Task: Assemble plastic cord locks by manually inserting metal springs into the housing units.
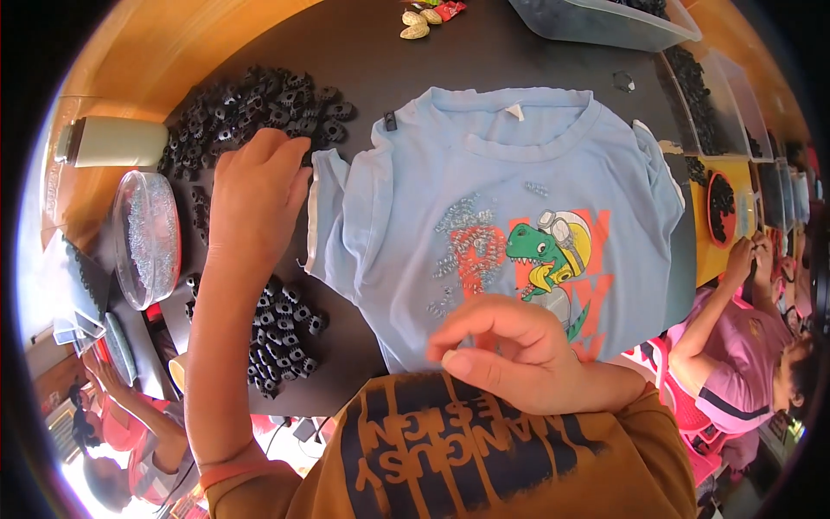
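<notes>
where black parts (pixel 259 112) crowd shirt (pixel 484 216) edge: left hand (pixel 259 186) fingers loosely spread; right hand (pixel 510 355) pinched, contents unclear

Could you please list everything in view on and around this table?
T-shirt: one, light blue with a dinosaur print, spread flat mid-table.
Springs: many, small, silvery, scattered on the T-shirt.
Black parts: two heaps, one at the far left of the table, one at the near left edge.
Dish: one, clear, round, full of small silvery pieces, left of the heaps.
Bins: several, clear, holding black parts, along the far right.
Table: one, dark top.
Co-workers: one in pink at right, another at lower left.
Left hand: resting on the far heap.
Right hand: fingertips pinched together above the T-shirt's near hem; what it holds cannot be told.
</notes>
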Action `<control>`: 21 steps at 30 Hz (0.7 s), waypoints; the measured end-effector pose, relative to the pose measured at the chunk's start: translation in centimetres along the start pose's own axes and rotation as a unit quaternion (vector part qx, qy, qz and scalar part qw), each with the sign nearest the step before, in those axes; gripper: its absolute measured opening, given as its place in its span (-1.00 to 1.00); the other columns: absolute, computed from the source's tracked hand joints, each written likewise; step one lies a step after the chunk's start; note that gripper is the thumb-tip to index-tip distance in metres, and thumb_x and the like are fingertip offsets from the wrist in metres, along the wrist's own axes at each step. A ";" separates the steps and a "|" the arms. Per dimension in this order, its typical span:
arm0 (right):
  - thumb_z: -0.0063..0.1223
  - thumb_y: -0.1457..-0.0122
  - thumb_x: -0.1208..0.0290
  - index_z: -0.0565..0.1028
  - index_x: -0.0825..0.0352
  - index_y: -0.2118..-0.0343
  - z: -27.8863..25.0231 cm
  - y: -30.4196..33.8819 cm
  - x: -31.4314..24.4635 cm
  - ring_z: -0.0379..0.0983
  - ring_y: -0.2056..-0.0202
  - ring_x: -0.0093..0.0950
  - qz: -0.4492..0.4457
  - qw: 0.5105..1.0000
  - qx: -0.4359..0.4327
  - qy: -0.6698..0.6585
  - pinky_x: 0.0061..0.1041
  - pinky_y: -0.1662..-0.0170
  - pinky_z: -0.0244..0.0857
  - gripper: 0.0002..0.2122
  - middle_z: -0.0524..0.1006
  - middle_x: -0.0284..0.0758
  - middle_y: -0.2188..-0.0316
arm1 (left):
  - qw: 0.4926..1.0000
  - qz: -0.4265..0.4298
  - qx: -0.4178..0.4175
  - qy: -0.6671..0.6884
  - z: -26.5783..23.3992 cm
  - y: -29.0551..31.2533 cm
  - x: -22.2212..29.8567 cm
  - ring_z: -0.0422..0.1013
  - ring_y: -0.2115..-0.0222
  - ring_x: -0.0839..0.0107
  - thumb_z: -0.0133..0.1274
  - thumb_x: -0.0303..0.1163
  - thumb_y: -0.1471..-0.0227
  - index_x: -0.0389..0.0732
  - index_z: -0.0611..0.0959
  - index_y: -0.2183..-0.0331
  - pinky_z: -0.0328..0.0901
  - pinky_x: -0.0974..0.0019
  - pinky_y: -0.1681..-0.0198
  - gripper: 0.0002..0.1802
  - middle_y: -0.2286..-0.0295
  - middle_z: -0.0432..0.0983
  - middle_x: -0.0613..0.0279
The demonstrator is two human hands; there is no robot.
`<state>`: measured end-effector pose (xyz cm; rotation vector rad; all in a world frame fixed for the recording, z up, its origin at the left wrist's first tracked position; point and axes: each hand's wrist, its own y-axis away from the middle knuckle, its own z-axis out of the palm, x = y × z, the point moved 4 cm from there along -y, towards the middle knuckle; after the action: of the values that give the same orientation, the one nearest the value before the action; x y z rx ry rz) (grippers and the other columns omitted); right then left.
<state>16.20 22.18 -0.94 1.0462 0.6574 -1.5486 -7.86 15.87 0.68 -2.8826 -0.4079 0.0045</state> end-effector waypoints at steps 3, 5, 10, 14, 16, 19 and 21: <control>0.06 -0.13 0.57 0.48 0.42 0.25 -0.1 0.2 0.4 0.42 0.33 -0.60 -0.010 0.999 0.041 -0.013 -0.62 0.27 0.25 -0.87 0.50 -0.35 0.39 | 0.999 0.001 -0.006 -0.032 0.5 -0.1 -0.1 0.39 0.38 0.15 0.13 -0.46 0.16 -0.18 0.59 0.32 0.27 0.16 0.25 -0.77 0.37 0.46 0.22; 0.06 -0.13 0.57 0.48 0.42 0.24 0.0 0.0 0.3 0.41 0.32 -0.60 -0.016 0.999 0.034 -0.003 -0.63 0.27 0.24 -0.86 0.50 -0.35 0.39 | 0.998 -0.022 -0.011 -0.064 0.7 0.1 -0.4 0.38 0.37 0.14 0.12 -0.46 0.15 -0.17 0.59 0.32 0.26 0.15 0.23 -0.77 0.37 0.46 0.21; 0.06 -0.12 0.57 0.48 0.42 0.24 0.2 0.2 0.4 0.41 0.32 -0.60 -0.010 1.000 0.016 0.019 -0.63 0.27 0.24 -0.86 0.50 -0.34 0.38 | 0.995 -0.083 0.038 0.043 -0.4 2.3 0.0 0.39 0.46 0.23 0.09 -0.54 0.13 -0.19 0.60 0.33 0.30 0.28 0.33 -0.80 0.39 0.48 0.19; 0.07 -0.12 0.57 0.46 0.42 0.21 -0.7 0.3 0.3 0.42 0.30 -0.58 -0.022 0.998 0.027 0.047 -0.61 0.25 0.26 -0.83 0.50 -0.33 0.34 | 0.834 -0.319 0.016 0.450 -2.2 4.0 3.2 0.31 0.52 0.64 0.04 -0.56 0.02 -0.32 0.60 0.28 0.20 0.57 0.48 -0.81 0.45 0.45 0.36; 0.08 -0.12 0.56 0.45 0.42 0.18 -0.6 0.1 -0.1 0.42 0.28 -0.57 -0.039 0.997 0.040 0.050 -0.59 0.23 0.27 -0.80 0.50 -0.32 0.31 | 0.788 -0.292 -0.011 0.542 -3.1 5.2 5.8 0.28 0.56 0.69 0.00 -0.57 0.00 -0.38 0.59 0.28 0.17 0.61 0.50 -0.81 0.42 0.44 0.31; 0.02 -0.13 0.60 0.35 0.46 0.02 -0.1 -0.2 0.5 0.38 0.15 -0.55 -0.071 0.996 0.012 0.052 -0.63 0.20 0.21 -0.68 0.46 -0.23 0.18 | 0.794 -0.210 -0.035 0.569 -3.6 6.6 8.4 0.34 0.46 0.51 0.04 -0.54 0.02 -0.37 0.60 0.29 0.24 0.52 0.37 -0.81 0.37 0.45 0.17; 0.12 -0.10 0.53 0.42 0.40 0.10 0.1 -0.3 0.6 0.42 0.25 -0.53 -0.115 0.991 0.068 0.021 -0.56 0.17 0.29 -0.72 0.48 -0.30 0.26 | 0.744 -0.231 -0.027 0.626 -3.6 7.0 10.1 0.35 0.41 0.46 0.08 -0.53 0.05 -0.34 0.61 0.29 0.25 0.47 0.31 -0.80 0.35 0.45 0.16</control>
<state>15.86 21.92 -1.45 1.1396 0.7296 -1.7958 3.84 11.29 2.85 -2.0263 -0.7443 -1.8581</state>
